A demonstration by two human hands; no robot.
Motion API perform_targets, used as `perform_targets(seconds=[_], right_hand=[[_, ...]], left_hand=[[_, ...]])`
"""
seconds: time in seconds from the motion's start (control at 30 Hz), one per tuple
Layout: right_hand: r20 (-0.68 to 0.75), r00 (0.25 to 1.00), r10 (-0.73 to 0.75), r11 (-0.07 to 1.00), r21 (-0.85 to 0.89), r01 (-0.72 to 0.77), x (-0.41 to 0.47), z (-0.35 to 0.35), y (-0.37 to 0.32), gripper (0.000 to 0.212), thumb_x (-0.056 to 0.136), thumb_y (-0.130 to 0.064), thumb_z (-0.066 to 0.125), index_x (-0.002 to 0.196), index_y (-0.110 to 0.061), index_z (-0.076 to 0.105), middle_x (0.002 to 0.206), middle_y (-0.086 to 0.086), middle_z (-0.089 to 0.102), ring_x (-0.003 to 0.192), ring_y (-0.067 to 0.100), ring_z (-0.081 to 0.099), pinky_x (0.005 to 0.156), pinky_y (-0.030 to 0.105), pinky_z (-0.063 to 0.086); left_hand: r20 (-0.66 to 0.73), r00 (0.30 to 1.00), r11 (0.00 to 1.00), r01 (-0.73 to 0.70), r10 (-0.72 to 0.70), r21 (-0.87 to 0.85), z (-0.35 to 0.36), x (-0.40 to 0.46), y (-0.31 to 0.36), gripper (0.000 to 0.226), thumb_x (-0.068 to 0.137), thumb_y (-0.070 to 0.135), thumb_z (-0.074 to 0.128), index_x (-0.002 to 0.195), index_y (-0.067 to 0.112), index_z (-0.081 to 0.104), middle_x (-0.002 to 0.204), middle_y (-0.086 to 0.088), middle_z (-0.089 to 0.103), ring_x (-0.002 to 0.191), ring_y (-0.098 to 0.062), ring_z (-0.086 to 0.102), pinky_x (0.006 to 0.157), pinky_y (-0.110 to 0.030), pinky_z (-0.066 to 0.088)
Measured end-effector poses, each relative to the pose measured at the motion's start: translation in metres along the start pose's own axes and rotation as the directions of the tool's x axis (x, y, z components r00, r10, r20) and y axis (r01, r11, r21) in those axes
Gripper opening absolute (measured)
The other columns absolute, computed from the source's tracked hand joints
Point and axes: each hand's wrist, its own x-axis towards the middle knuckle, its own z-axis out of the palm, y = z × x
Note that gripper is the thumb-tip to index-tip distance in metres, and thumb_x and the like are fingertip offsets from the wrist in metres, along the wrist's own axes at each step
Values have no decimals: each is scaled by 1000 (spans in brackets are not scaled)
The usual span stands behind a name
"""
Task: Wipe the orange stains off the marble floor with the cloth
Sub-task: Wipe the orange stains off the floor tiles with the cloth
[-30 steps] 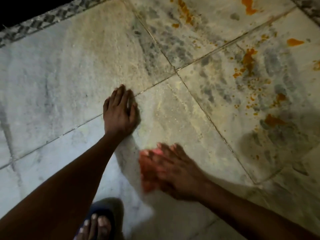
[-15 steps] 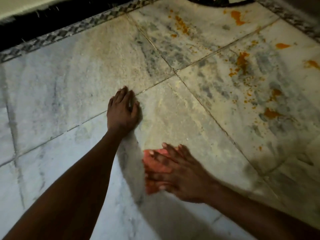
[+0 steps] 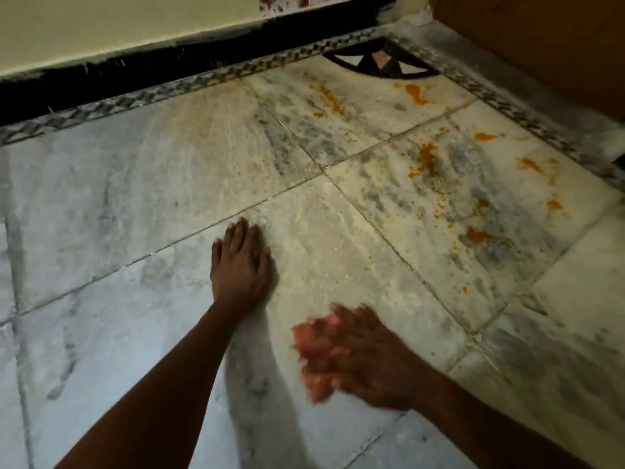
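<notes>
My right hand (image 3: 365, 357) lies flat with spread fingers on a pinkish-red cloth (image 3: 309, 343) and presses it onto the marble floor (image 3: 135, 198); both are blurred by motion. Flat on the floor to the left and further away rests my left hand (image 3: 241, 262), fingers straight and together, holding nothing. Orange stains (image 3: 427, 159) are scattered over the tiles at the far right, with a bigger blot (image 3: 477, 235) nearer and others near the far corner (image 3: 414, 94). The cloth is well short of these stains.
A black skirting strip (image 3: 169, 59) under a cream wall runs along the far edge, with a checkered border tile (image 3: 203, 81) before it. A brown wooden door or panel (image 3: 541, 45) stands at the far right. A dark inlay pattern (image 3: 378, 64) marks the corner.
The view has tilted up, so the wall and corner show now. My right hand keeps rubbing the cloth over the same spot; the left hand stays planted.
</notes>
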Motion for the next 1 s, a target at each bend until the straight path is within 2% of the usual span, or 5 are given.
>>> perform_targets(seconds=[0.23,0.47,0.67,0.9,1.0], right_hand=[[-144,552,822,570,199,-797,105,-18,71,65,97,-64,13,161,-54,13,177,3,15,161,46,4,126,68,11],[-106,902,419,908,67,-413,54,-2,28,55,105,-65,22,157,-65,4,176,-17,-9,163,32,-6,127,62,7],[-124,377,918,396,247,-884,95,-27,134,63,105,-59,22,165,-47,4,178,2,-5,161,40,-13,128,66,0],[-83,847,524,851,36,-523,109,-21,83,61,106,-58,14,165,-48,5,178,-6,-3,163,37,-2,127,64,11],[-65,794,605,796,65,-602,44,-15,82,58,108,-56,19,164,-49,7,177,-7,5,163,35,11,125,63,22]], left_hand=[[-55,998,1000,19,-19,4,8,1,2,67,101,45,33,161,16,38,173,-7,27,161,-26,20,131,-51,13],[-71,997,999,14,-11,43,10,3,-1,64,102,45,35,159,16,42,171,-8,32,159,-28,27,129,-52,19],[-71,997,999,22,-20,26,16,3,-6,63,104,49,37,160,21,40,173,-1,28,161,-21,21,130,-48,14],[-85,995,999,47,-47,-4,8,3,1,64,102,48,39,159,21,44,171,-2,32,159,-23,27,129,-51,21],[-65,996,998,64,-64,-13,6,2,4,63,102,47,39,159,21,42,172,-2,30,160,-22,25,129,-50,20]])
